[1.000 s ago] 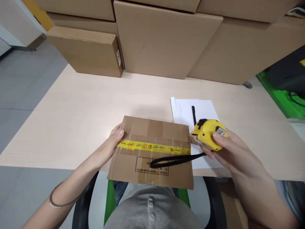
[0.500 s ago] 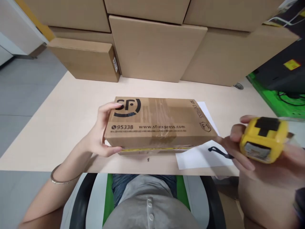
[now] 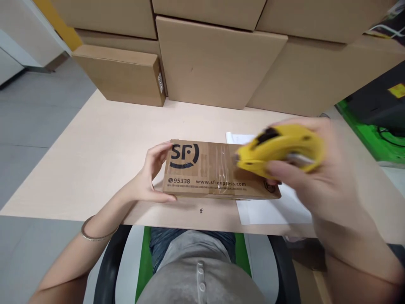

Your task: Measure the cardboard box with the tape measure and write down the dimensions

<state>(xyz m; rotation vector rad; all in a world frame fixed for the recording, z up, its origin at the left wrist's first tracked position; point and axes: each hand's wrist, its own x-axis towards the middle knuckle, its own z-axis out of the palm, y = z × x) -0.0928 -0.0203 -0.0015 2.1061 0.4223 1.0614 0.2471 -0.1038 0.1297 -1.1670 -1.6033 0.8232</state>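
Observation:
A flat brown cardboard parcel [image 3: 209, 171] printed with a black logo and a web address lies near the front edge of the pale wooden table [image 3: 104, 143]. My left hand [image 3: 152, 175] grips the parcel's left end, thumb underneath and fingers over the top. My right hand [image 3: 316, 173] is closed round a yellow tape measure [image 3: 280, 147], blurred by motion, held just above the parcel's right end. A white sheet of paper [image 3: 272, 209] lies under the parcel's right side.
Large cardboard boxes [image 3: 221, 59] are stacked along the back of the table, with a smaller one [image 3: 122, 74] at the left. A green and black object [image 3: 379, 114] is at the right. My lap and a chair show below the table edge.
The parcel was turned from its taped face onto its printed face and set down flatter on the table. My right hand swung out right with the tape measure, then came back left over the parcel.

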